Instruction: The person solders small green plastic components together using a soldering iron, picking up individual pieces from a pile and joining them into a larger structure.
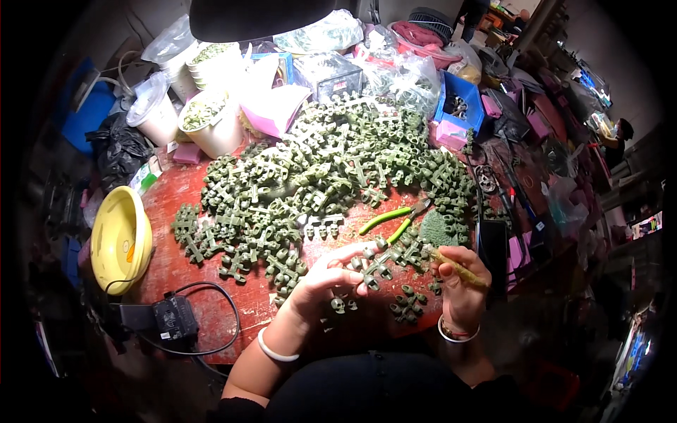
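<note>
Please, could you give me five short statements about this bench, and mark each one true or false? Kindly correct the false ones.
1. The left hand holds a green piece. True.
2. The right hand holds the pliers. False: it holds a thin yellowish stick; the pliers lie on the table top.
3. The yellow basin is left of the pile of green pieces. True.
4. The table top is blue. False: the table top is red.
5. The pliers have green handles. True.
</note>
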### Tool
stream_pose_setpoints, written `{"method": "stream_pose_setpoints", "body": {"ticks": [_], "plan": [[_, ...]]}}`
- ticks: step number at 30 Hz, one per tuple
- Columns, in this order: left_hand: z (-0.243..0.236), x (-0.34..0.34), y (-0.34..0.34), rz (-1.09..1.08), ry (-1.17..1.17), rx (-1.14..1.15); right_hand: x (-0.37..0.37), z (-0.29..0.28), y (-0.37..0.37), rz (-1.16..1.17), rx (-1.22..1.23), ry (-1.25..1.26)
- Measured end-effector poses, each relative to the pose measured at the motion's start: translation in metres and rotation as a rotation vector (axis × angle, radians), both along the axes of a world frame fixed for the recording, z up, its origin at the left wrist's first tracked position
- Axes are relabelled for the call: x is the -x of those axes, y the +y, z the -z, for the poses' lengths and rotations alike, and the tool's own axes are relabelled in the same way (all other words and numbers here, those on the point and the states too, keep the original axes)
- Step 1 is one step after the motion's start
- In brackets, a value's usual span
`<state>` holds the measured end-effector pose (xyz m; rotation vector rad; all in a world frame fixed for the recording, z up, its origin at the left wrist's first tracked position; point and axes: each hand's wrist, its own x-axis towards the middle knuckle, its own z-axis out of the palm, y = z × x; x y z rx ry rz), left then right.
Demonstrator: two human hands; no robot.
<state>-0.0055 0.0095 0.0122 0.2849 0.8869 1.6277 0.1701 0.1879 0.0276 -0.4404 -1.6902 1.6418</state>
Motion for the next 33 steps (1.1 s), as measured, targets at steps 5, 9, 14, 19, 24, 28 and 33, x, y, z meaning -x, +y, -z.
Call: {"method": "stream_pose_setpoints", "body": {"ticks": [5, 9, 14, 19, 24, 28, 33], "plan": [[0.004, 0.001, 0.002, 0.083, -0.032, -0.063, 0.004, 0.004, 0.002, -0.175, 0.163, 0.063], [0.005, 0.0, -0.001, 0.095, -0.049, -0.063, 0.006, 0.005, 0.001, -0.256, 0.266, 0.064], [0.003, 0.002, 0.0, 0.091, -0.035, -0.096, 0.006, 0.01, 0.0, -0.247, 0.382, 0.121], [-0.003, 0.0, 0.0, 0.117, -0.018, -0.061, 0.003, 0.006, 0.0, -0.17, 0.341, 0.087], [-0.008, -0.008, 0.003, 0.054, 0.419, 0.076, -0.002, -0.012, -0.001, -0.195, -0.005, 0.041], [0.004, -0.008, 0.004, -0.029, 0.719, -0.084, 0.003, -0.028, -0.011, -0.222, -0.288, -0.04], [0.004, -0.01, 0.005, -0.082, 0.85, -0.144, 0.006, -0.027, -0.013, -0.169, -0.315, -0.062]]}}
